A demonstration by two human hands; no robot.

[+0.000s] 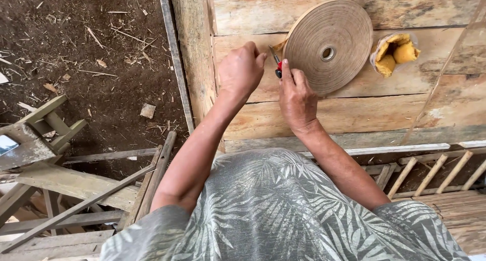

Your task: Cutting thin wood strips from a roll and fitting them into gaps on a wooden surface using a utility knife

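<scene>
Nearest the camera, a grey leaf-print shirt (283, 210) fills the lower frame; both bare forearms reach forward over a rough plank workbench (354, 114). Left hand (242, 71) curled into a loose fist at the bench's left part, fingers folded in; what they pinch, if anything, cannot be made out. Right hand (296, 96) lies knuckles up just right of it, thumb extended forward and pressed by a small red-handled cutter (278, 66) whose thin metal blade angles up between the two hands; the remaining fingers are bent under, grip mostly hidden. Blade tip sits at the left rim of a large flat coil of tan strip (329, 46), wound tight around a small centre hole, lying on the planks and touching the right hand's fingertips. Right of the coil, near but apart, a clear bag of yellow paste (395, 53), mouth open. Left of the bench, dirt floor (91, 48) littered with wood chips; grey timber frames (45, 134) lower left; slatted lath rack (435, 172) lower right.
</scene>
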